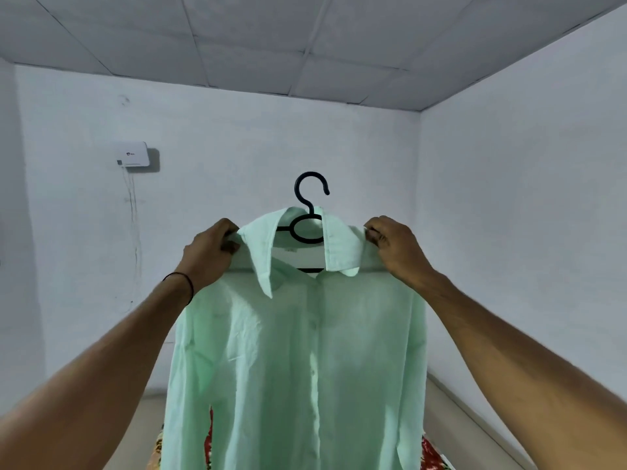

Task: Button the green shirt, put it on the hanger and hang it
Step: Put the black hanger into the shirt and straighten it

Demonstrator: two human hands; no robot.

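Right, the green shirt is on the black hanger, held up in the air in front of me at about face height, front side toward me. The front strip looks closed down the middle, tho the neck gapes open at the top and I can see the hanger's bar thru it. Its hook pokes up above the collar, free, not caught on anything.

What could go wrong: there's no rail, peg or nail in view, only bare wall, so I'd have to find the spot first. All the weight is on my two grips atm. If I let go of one side to reach for the hook, the thin fabric could slip off that end of the hanger & the whole thing could tip. The collar also sits uneven, w/ the left point hanging lower, so it may hang crooked unless I fix it.

Both arms are stretched forward & up, spread wider than the shirt. My left hand has its fingers curled over the left shoulder seam, pinching cloth. My right hand does the same on the other shoulder, knuckles toward me. Can't tell if either also has the hanger's arm underneath.

A white box hangs on the wall far left.
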